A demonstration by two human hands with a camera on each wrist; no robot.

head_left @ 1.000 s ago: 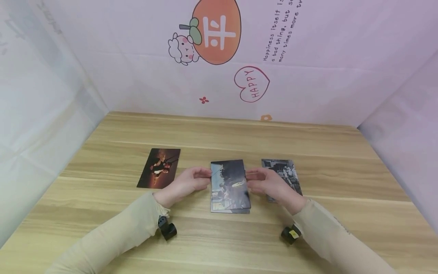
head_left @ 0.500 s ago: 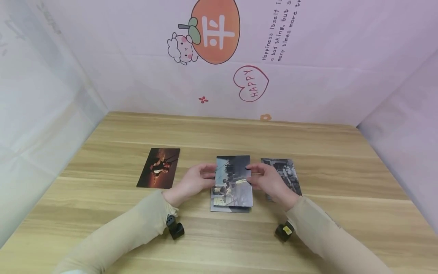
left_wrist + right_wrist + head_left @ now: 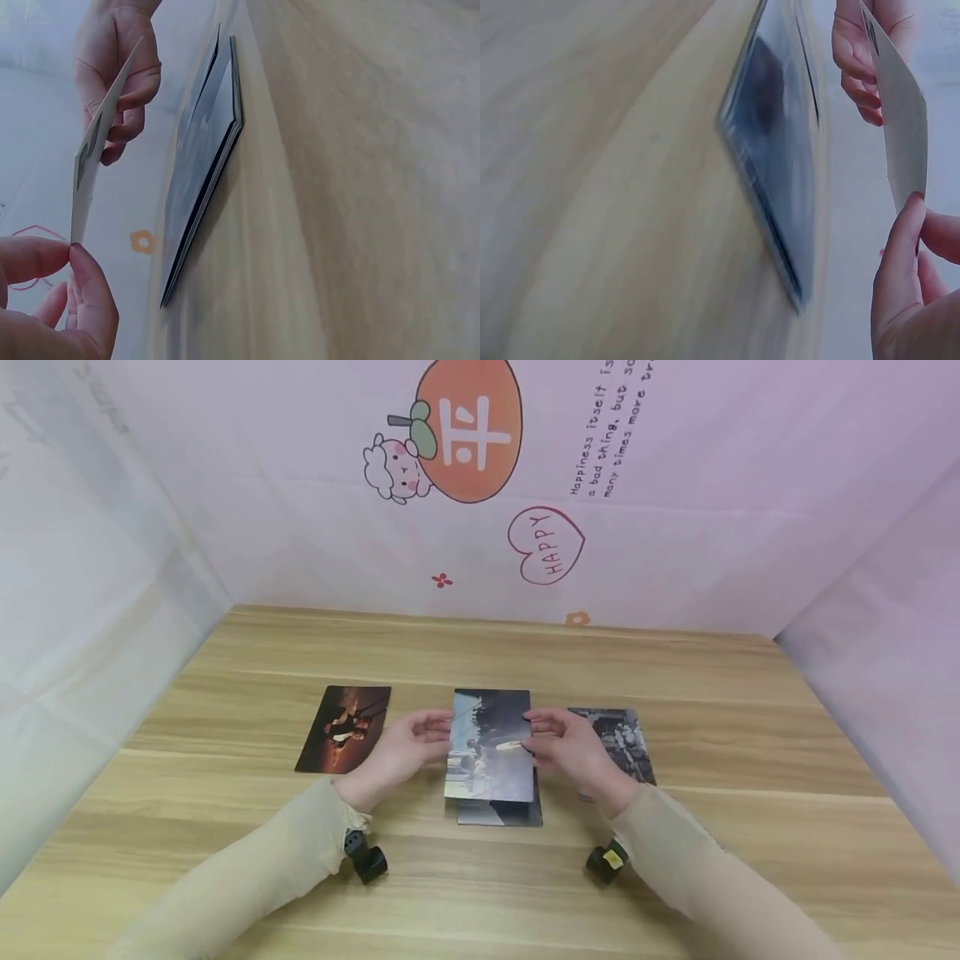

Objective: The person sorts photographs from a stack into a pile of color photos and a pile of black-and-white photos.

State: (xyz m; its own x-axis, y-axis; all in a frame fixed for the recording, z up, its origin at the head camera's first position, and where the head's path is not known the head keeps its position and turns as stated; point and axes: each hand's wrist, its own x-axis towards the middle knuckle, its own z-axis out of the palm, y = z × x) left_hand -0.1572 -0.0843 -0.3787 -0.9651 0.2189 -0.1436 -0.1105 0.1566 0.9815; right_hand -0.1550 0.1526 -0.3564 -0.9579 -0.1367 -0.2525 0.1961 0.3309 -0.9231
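My left hand (image 3: 399, 750) pinches the left edge of a photo card (image 3: 489, 745) between thumb and fingers, and my right hand (image 3: 576, 752) pinches its right edge. Its printed side, with a pale blue strip and dark figures, faces up in the head view. Both wrist views show the card raised off the table, its plain pale back (image 3: 904, 127) visible from the right. Below it lies a stack of several photo cards (image 3: 202, 150), mostly covered from above; only the stack's near end (image 3: 498, 814) shows in the head view.
A dark reddish-brown photo card (image 3: 343, 731) lies on the wooden table (image 3: 480, 893) to the left. On the right, a grey photo card (image 3: 624, 743) is partly covered by my right hand. A printed white cloth (image 3: 300, 543) hangs behind the table.
The top photo card has come up off the stack, first shifting right, then left and away from me. Both hands moved with it, and more of the stack's near end shows.
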